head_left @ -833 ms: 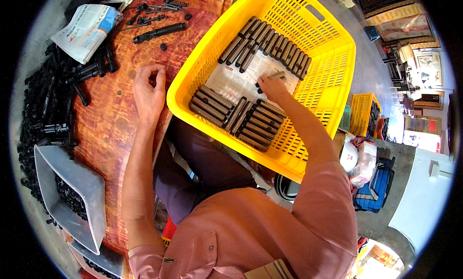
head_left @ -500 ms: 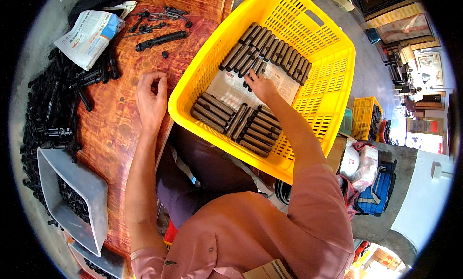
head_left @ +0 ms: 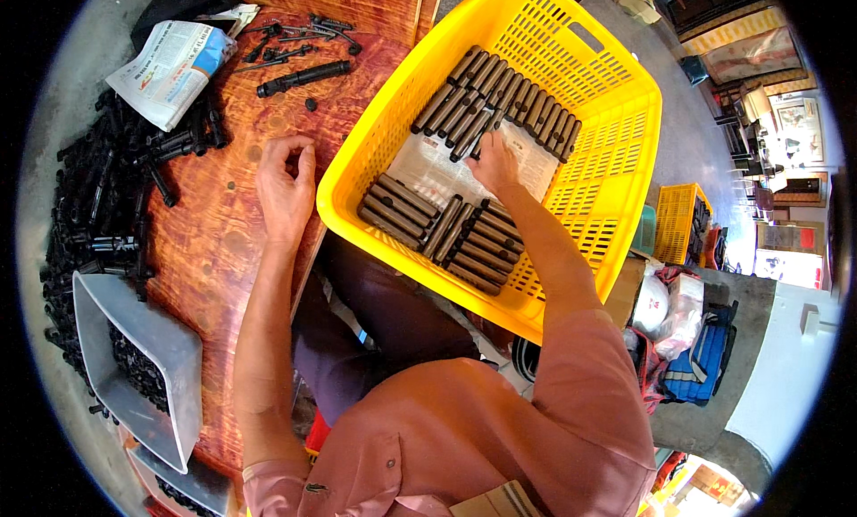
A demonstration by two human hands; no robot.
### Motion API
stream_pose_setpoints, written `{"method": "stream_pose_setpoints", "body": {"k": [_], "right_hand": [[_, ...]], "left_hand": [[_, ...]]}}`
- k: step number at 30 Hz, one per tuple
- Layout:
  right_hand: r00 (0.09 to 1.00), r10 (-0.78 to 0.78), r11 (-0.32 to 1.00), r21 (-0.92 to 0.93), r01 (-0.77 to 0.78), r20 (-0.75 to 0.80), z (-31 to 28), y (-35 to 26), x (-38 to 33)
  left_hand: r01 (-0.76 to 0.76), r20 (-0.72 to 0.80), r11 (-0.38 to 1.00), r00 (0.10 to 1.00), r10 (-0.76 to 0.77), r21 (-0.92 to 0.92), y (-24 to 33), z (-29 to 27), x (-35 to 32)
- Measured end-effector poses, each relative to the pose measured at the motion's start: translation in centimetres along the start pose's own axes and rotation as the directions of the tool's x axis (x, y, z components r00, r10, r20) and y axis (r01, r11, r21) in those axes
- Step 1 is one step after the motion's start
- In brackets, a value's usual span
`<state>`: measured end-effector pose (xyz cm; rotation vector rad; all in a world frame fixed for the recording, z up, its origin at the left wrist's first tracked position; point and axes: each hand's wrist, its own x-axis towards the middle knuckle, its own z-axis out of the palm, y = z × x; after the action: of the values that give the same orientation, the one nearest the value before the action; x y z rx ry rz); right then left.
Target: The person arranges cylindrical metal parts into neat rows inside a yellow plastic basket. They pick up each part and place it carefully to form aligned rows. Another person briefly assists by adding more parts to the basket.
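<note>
Tubes [head_left: 393,215] lie in a near and a far block on newspaper [head_left: 423,167] inside the yellow crate [head_left: 616,142]. Beside it, the left hand [head_left: 287,187] curls loosely, contents unclear; the right hand [head_left: 495,163] touches the far block, its grip too hidden to tell. Beyond, black parts [head_left: 303,78] lie on the table [head_left: 201,249].

Dusty-pink short-sleeved shirt [head_left: 527,410] – buttoned pocket [head_left: 379,478], small dark emblem [head_left: 316,488] – and dark purple trousers [head_left: 393,312].
</note>
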<state>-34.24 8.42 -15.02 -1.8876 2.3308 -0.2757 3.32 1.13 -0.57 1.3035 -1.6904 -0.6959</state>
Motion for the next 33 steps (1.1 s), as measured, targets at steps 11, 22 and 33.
{"method": "stream_pose_setpoints", "body": {"k": [11,22,33], "right_hand": [[0.969,0.216,0.975,-0.088,-0.206,0.122,0.3,-4.1,0.2],[0.996,0.088,0.982,-0.172,-0.082,0.027,0.1,-4.2,-0.3],[0.999,-0.018,0.978,-0.208,0.008,-0.047,3.7,-9.2,6.5]], "left_hand": [[0.0,0.016,0.999,1.0,0.0,0.035,0.3,-0.2,0.0],[-0.032,0.002,0.999,0.999,0.032,0.04,0.4,-0.4,-0.2],[-0.069,-0.001,0.996,0.998,0.069,0.062,0.6,-0.3,0.0]]}}
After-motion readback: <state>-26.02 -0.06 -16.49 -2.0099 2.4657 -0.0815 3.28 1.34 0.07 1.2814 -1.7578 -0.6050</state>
